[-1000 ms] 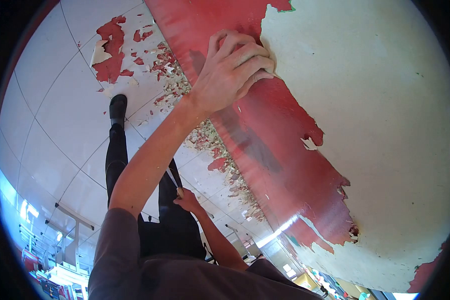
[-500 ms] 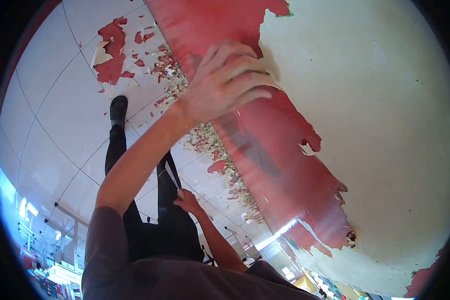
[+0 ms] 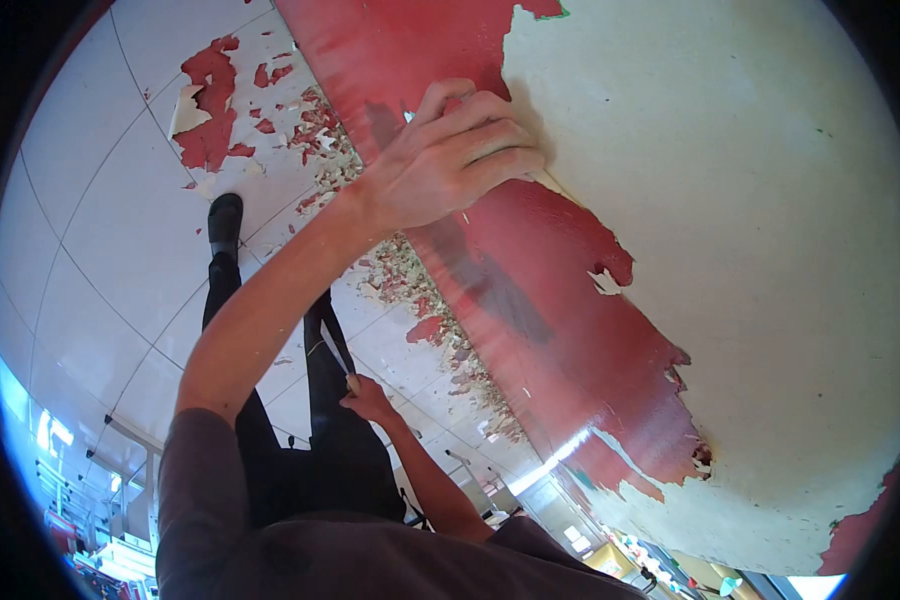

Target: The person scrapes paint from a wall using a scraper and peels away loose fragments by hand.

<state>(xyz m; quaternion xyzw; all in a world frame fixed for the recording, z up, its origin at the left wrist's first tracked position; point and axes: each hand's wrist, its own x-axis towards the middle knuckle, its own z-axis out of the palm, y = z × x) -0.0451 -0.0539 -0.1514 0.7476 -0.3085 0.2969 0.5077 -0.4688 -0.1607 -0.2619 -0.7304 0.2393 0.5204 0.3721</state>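
A red coating (image 3: 570,290) with a ragged edge covers part of a pale, off-white surface (image 3: 750,230). My left hand (image 3: 455,165) lies against this coating, its fingers bent and close together over the torn edge. A thin, cream-coloured lifted edge (image 3: 558,186) shows just past the fingertips; the thumb's grip is mostly hidden. Lower down, beside my leg, my right hand (image 3: 372,398) is closed around the handle of a knife (image 3: 336,348). Its long, pale blade points up and away from the hand.
Peeled scraps (image 3: 405,275) lie along the base of the red surface. A larger red flake (image 3: 210,110) rests on the tiled floor (image 3: 100,230) near my foot (image 3: 226,215). White-framed furniture (image 3: 130,470) stands at lower left.
The fingers of my left hand have gone from spread to bent and closer together at the torn edge. The view has shifted slightly; my right hand still holds the knife low.
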